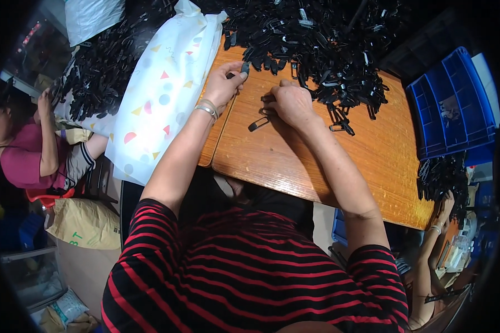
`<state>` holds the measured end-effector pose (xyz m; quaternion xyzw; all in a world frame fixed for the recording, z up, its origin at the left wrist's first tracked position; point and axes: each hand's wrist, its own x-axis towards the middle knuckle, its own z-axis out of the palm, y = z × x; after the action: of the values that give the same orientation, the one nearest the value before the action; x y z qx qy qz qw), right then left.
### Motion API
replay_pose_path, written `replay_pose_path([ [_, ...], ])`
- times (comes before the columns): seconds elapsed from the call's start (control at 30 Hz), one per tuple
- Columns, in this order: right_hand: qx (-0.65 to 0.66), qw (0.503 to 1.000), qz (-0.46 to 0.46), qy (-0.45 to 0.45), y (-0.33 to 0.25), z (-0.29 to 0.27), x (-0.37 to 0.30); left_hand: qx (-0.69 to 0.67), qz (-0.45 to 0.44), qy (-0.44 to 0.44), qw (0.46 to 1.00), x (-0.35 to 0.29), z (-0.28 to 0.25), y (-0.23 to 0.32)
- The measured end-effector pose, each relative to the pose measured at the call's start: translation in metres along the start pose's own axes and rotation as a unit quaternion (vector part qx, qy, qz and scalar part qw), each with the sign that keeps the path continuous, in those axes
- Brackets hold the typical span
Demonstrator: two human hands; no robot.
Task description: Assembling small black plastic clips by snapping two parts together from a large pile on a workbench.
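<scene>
Between the thumb and fingers of my left hand [223,84] is a small dark plastic clip-like piece [245,68], held just above the wooden table [294,161]. My right hand [292,103] rests low over the table to the right, its fingers curled in around a small black piece [268,99] that shows at the fingertips. Just below those fingertips, another black loop-shaped clip piece [258,123] lies on the wood. A big heap of similar black pieces [294,36] covers the far side of the table, and some stray ones [341,119] lie right of my right hand.
A white patterned plastic sheet [161,94] drapes along the table's left edge. To the right stands a blue plastic crate [450,105]. At the left sits a co-worker [33,147] by another black heap [103,72]; another person's arm [430,255] reaches in at the lower right.
</scene>
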<state>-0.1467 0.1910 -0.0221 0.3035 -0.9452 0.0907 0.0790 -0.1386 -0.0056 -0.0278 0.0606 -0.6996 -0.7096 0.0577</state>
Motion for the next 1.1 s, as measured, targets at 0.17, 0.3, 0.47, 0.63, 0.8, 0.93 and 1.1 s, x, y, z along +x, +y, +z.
replay_pose_path([
  [0.17,0.048,0.998,0.041,0.021,-0.010,-0.010,-0.003,-0.123,-0.086,-0.077,0.986,-0.020,-0.004,0.007],
  [0.3,0.237,0.955,0.083,0.161,-0.023,-0.026,-0.015,-0.151,-0.073,-0.089,0.982,-0.036,0.000,0.016],
  [0.47,0.331,0.914,0.067,0.226,-0.040,-0.033,-0.019,-0.153,-0.019,-0.108,0.982,-0.051,0.003,0.024],
  [0.63,0.350,0.903,0.031,0.245,-0.042,-0.032,-0.021,-0.152,0.017,-0.103,0.983,-0.057,0.007,0.027],
  [0.8,0.334,0.907,0.013,0.258,-0.042,-0.028,-0.025,-0.150,0.033,-0.086,0.984,-0.066,0.012,0.023],
  [0.93,0.260,0.920,-0.009,0.292,-0.054,-0.027,-0.034,-0.141,0.046,-0.077,0.986,-0.081,0.017,0.025],
  [1.1,0.247,0.916,0.023,0.315,-0.070,-0.021,-0.047,-0.086,0.112,-0.070,0.987,-0.089,0.020,0.021],
])
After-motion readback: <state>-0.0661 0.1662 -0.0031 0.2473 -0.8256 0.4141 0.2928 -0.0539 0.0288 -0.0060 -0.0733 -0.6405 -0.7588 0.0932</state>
